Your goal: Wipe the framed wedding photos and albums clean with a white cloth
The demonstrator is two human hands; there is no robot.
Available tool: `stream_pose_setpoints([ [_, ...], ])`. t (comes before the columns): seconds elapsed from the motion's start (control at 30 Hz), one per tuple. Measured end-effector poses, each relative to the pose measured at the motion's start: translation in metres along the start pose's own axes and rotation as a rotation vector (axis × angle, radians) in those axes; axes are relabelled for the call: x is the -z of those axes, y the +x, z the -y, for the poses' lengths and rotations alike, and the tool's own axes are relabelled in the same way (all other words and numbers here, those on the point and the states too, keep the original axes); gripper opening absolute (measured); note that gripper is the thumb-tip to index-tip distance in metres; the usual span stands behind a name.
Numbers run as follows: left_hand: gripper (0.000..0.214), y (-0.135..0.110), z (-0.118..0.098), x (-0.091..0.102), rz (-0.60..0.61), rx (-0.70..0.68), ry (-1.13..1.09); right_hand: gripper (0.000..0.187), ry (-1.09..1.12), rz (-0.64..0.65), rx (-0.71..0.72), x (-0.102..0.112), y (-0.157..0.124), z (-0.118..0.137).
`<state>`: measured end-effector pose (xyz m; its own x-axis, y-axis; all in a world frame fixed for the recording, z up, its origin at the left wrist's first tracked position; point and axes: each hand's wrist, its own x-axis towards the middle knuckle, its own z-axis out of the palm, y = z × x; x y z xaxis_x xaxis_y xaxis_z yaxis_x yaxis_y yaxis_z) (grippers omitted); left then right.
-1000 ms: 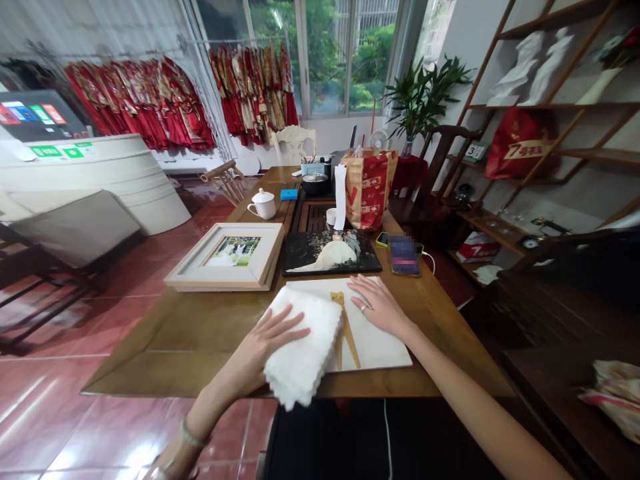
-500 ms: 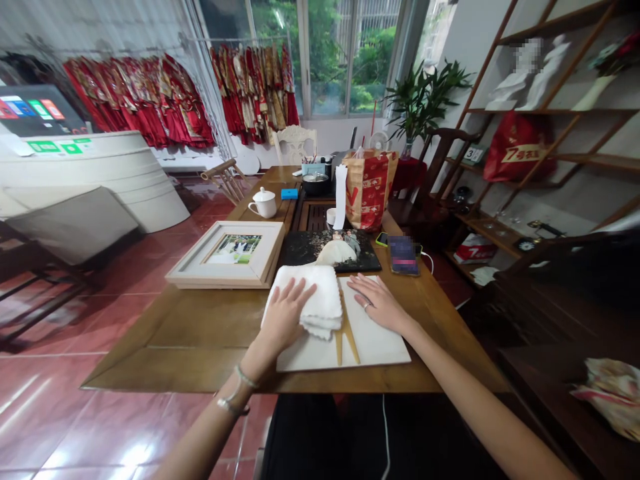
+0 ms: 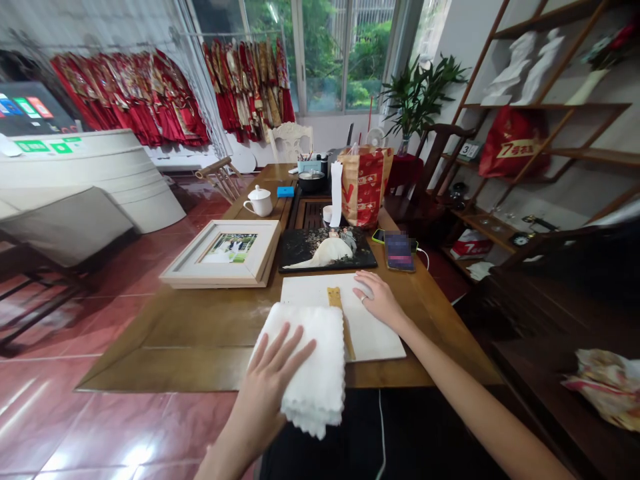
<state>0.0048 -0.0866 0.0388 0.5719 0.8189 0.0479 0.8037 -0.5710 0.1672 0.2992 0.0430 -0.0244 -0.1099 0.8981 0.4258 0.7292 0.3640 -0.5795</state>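
Note:
My left hand [image 3: 274,377] lies over a folded white cloth [image 3: 315,360] with scalloped edges. Its fingers are spread on top and the thumb is hidden, seemingly under the cloth. The cloth covers the left part of a white panel [image 3: 305,288] and overhangs the table's near edge. On the panel, a long gold shape with an eared top [image 3: 334,295] is partly covered by the cloth. My right hand [image 3: 377,300] rests on the panel's right side with fingers apart and slightly bent, holding nothing.
Framed pictures [image 3: 220,257] are stacked at left on the wooden table [image 3: 175,333]. Behind the panel lie a dark photo panel [image 3: 300,248] and a phone [image 3: 399,252]. Farther back are a lidded white cup [image 3: 260,202], a blue box [image 3: 285,192] and a red-brown paper bag [image 3: 364,187].
My left hand has drawn the cloth toward me, past the table's near edge, uncovering the upper part of the panel and the gold shape's top. My right hand stays on the panel, fingers more bent.

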Motion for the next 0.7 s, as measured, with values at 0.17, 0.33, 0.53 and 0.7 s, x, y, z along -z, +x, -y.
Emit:
stream_pose_setpoints([
  [0.17,0.101,0.029,-0.009,0.001,0.005,0.163,0.030,0.032,0.046,-0.001,0.003,0.002,0.000,-0.003],
  [0.33,0.079,0.096,0.003,0.006,-0.048,0.282,0.058,0.033,0.093,0.005,0.019,0.005,-0.004,-0.007],
  [0.53,0.085,0.082,0.014,0.008,-0.045,0.222,0.034,0.027,0.079,-0.060,0.011,0.001,-0.001,-0.011],
  [0.7,0.083,0.026,0.015,0.006,0.014,0.037,-0.096,0.024,0.057,-0.102,0.022,-0.002,0.001,-0.012],
])
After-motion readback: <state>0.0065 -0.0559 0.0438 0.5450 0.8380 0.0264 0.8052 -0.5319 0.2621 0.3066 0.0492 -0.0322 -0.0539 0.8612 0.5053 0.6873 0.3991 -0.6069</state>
